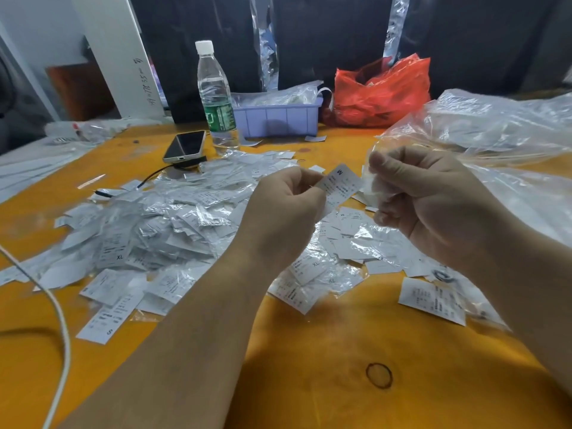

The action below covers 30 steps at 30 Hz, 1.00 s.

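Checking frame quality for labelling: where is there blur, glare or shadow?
Head view: the right hand is motion-blurred around its clear sleeve; the label in the left hand is readable; glare streaks the plastic bags; forearms shadow the orange table.

An orange worktop point(340, 351) fills the near view, its surface scuffed and stained, with a dark ring mark point(379, 375) drawn near the front edge. Behind its far edge hangs a black backdrop point(325, 35), with two crinkled clear strips point(263, 41) running down it. At the left a white panel point(114, 57) with handwriting leans before a pale wall point(37, 23), a brown board point(77, 91) beside its foot; the light is soft and even.
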Each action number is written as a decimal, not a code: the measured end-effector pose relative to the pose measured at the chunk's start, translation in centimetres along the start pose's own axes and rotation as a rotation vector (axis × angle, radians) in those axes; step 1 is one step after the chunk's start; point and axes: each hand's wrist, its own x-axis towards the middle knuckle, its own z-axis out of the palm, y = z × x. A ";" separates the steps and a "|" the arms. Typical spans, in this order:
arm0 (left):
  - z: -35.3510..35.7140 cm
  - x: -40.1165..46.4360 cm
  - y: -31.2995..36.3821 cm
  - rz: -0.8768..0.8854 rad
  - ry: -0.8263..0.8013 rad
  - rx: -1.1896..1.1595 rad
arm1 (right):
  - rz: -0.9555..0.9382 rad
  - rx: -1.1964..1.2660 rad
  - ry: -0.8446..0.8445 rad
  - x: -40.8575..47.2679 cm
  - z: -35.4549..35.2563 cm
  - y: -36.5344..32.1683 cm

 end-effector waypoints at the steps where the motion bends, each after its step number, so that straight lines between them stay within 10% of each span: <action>1: 0.0 0.0 0.0 0.008 -0.014 0.013 | 0.007 0.010 0.005 0.0 -0.1 0.0; 20: 0.8 -0.4 -0.1 -0.031 -0.173 0.124 | 0.058 0.164 0.091 0.7 -0.9 0.0; 30: -1.3 0.5 0.5 0.019 0.029 -0.010 | 0.156 -0.034 -0.313 0.2 -1.3 -1.1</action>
